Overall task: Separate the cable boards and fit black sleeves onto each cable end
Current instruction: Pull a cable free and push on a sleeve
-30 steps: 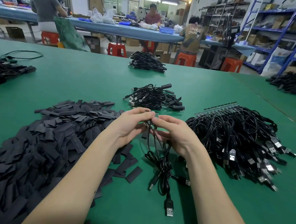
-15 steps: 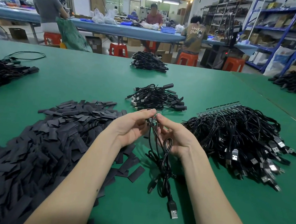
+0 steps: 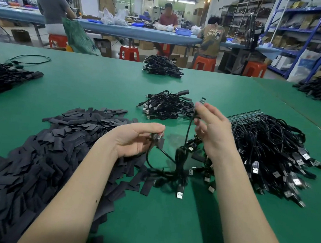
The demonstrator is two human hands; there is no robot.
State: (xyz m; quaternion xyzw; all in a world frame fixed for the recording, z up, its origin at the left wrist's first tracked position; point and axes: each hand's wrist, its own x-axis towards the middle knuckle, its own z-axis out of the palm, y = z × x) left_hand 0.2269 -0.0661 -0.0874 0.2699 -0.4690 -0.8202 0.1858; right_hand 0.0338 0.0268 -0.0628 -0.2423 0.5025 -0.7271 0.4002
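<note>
The left hand [image 3: 134, 138] pinches a blurred cable end [image 3: 156, 137] between thumb and forefinger, low over the green table [image 3: 100, 88]; whether a small board sits on that end I cannot tell through the blur. The right hand [image 3: 212, 132] is raised higher and further out, and seems to grip a second cable [image 3: 188, 132] near its top, where a small green board [image 3: 202, 101] sticks up past the fingertips; its other fingers hang loosely curled. Both cables drop to a tangled loop on the table between the forearms, and one silver USB plug [image 3: 180, 194] lies at the near edge of that loop. The two hands are well apart, and the cable ends they hold are separate. A broad heap of flat black sleeves [image 3: 41, 149] spreads across the table under and left of the left forearm. A big cable pile [image 3: 270, 151] lies right of the right hand, with a strip of joined boards [image 3: 244, 114] along its far edge. A smaller bundle [image 3: 167, 106] lies just beyond the hands.
</note>
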